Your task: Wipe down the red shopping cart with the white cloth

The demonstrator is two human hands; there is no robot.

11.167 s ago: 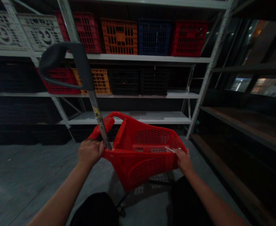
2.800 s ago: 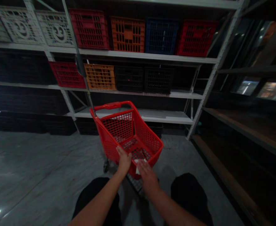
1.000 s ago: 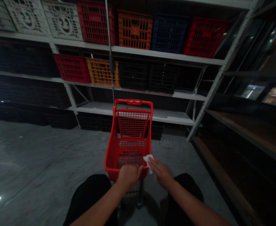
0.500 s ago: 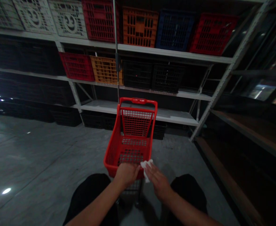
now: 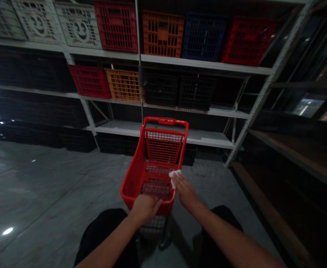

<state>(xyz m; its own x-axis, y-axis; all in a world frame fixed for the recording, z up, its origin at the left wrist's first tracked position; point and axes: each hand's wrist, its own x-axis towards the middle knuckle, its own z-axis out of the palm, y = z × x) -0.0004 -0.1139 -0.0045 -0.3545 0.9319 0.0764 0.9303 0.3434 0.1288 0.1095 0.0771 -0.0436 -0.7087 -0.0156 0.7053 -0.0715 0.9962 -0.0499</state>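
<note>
A small red shopping cart stands upright on the floor between my knees, its handle at the far end and its mesh basket bare inside. My left hand grips the near rim of the basket, fingers curled over the edge. On the right side rim, my right hand presses a crumpled white cloth against the red plastic. Part of the cloth is hidden under the fingers; whether it is fabric or paper I cannot tell.
Behind the cart runs a white metal shelf rack with several plastic crates, including an orange crate and a blue crate. A thin pole rises beside the cart's handle. More dark shelving stands to the right.
My right hand has slid the white cloth forward along the right rim, away from the near corner. The left hand stays on the near rim, shifted slightly left with the cart.
</note>
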